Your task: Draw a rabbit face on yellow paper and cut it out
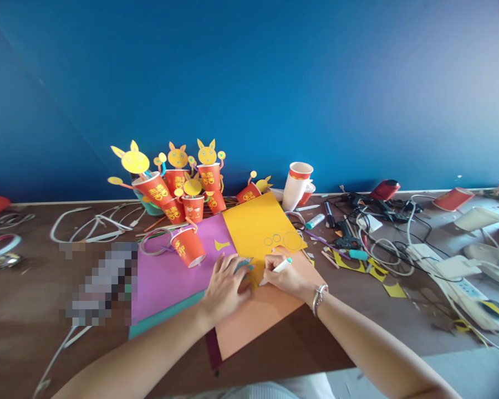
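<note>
the blue wall (249,83) backs the brown counter (316,354), where the paper lies nearest the person, likely so both forearms can rest across it. the purple sheet (162,288) is to the left, the peach sheet (249,327) in front, the yellow sheet (249,216) running away beyond the hands. red cups (210,176) with eared paper heads crowd the wall, perhaps to stay out of the arms' way.

the left hand (228,282) is spread palm-down, seemingly to stop the paper sliding. the right hand (285,274) pinches a white pen (283,264) low, probably for control; its tip points down at the yellow sheet's near end, just right of the left fingers. a blue-green thing (244,264) shows under those fingers; whether it's gripped, i can't tell. drawn circles (291,240) sit just beyond the right hand.
</note>
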Action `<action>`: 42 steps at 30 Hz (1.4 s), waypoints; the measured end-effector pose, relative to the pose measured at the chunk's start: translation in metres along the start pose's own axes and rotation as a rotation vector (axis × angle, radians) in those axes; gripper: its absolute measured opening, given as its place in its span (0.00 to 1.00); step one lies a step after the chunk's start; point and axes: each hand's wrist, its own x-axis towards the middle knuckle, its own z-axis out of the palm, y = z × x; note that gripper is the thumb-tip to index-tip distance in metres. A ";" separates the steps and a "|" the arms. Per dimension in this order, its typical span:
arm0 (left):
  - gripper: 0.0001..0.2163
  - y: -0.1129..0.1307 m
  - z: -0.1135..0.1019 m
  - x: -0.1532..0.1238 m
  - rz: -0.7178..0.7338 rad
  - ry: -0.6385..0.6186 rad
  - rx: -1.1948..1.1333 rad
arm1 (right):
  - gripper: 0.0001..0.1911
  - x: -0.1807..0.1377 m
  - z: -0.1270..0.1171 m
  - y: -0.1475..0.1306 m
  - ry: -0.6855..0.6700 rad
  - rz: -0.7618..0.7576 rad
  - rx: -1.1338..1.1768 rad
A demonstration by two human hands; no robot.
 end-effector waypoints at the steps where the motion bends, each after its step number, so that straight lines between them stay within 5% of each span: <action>1: 0.15 0.000 0.000 0.000 -0.002 -0.003 0.000 | 0.10 0.000 0.000 -0.001 -0.003 0.003 0.000; 12: 0.15 0.000 -0.001 0.000 -0.005 0.003 -0.003 | 0.08 -0.001 -0.007 -0.009 -0.090 0.085 0.135; 42: 0.13 0.002 -0.003 0.001 -0.007 0.000 -0.011 | 0.08 0.000 0.001 -0.004 -0.016 0.024 -0.011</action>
